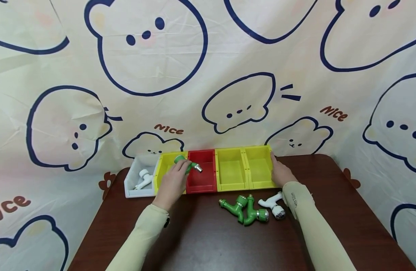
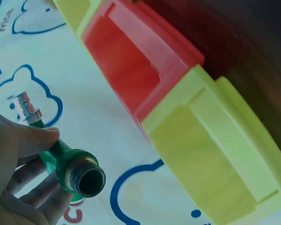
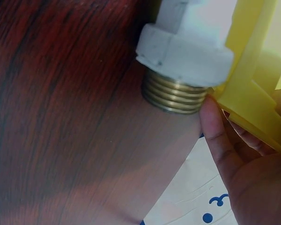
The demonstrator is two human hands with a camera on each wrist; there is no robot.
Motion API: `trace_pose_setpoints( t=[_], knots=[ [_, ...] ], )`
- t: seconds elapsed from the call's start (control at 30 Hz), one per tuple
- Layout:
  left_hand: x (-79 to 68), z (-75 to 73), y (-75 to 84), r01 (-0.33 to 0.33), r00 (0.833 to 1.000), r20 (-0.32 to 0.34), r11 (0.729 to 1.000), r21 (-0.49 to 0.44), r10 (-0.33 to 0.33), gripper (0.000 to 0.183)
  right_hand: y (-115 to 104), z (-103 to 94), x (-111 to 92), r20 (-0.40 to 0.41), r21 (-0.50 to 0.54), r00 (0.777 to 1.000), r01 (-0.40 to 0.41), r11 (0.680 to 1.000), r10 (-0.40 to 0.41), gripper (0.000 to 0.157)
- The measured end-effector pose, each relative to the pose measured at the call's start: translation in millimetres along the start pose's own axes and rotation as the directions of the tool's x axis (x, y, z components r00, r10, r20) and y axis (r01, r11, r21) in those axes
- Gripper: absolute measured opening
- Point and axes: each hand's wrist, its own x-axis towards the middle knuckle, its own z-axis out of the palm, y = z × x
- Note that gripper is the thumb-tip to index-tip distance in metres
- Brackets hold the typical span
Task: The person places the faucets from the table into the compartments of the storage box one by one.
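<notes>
Presently, we pinch a green faucet in our left hand, holding it above the red bin and left yellow bin. Our right hand grips the rightmost yellow bin at its outer side. Two more green faucets lie on the surface near a white faucet.

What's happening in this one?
A person's left hand holds a green tap up, over the leftmost yellow bin and red bin in the head view. The right hand touches the outer side of the rightmost yellow bin. One white tap lies in the white bin; two green taps and another white tap are on the table.
</notes>
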Motion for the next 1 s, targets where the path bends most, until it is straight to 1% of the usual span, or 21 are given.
trace_pose_setpoints(
  t=[0.2, 0.33, 0.47, 0.63, 0.77, 0.87, 1.0],
  knots=[
    [6.6, -0.9, -10.4, 0.041, 0.999, 0.006, 0.999, -0.019, -0.041, 0.050, 1, 0.6, 1, 0.000, 0.004, 1.000, 0.005, 1.000, -0.005, 0.072],
    [10.3, 1.6, -16.3, 0.044, 0.999, -0.017, 0.999, -0.027, -0.045, 0.044, 0, -0.5, -1, -0.002, 0.012, 1.000, -0.007, 1.000, 0.007, 0.072],
    [13.1, 5.4, -23.1, 0.065, 0.997, -0.037, 0.997, -0.032, -0.066, 0.042, -2, -1.0, -2, -0.007, 0.008, 1.000, -0.012, 1.000, 0.012, 0.072],
    [16.2, 10.9, -33.9, 0.122, 0.992, -0.043, 0.993, -0.010, -0.122, 0.039, -3, -1.4, -4, -0.009, 0.000, 1.000, -0.011, 1.000, 0.011, 0.071],
    [18.2, 14.8, -43.4, 0.152, 0.987, -0.054, 0.988, 0.019, -0.150, 0.038, -4, -1.6, -5, -0.012, -0.002, 1.000, -0.009, 1.000, 0.009, 0.071],
    [19.8, 17.5, -50.1, 0.171, 0.985, -0.047, 0.985, 0.029, -0.169, 0.038, -5, -2.2, -6, -0.013, 0.004, 1.000, -0.010, 1.000, 0.010, 0.070],
    [21.0, 20.8, -56.7, 0.190, 0.982, -0.015, 0.981, 0.035, -0.189, 0.038, -6, -2.6, -7, -0.006, 0.014, 1.000, -0.017, 1.000, 0.017, 0.070]
  ],
)
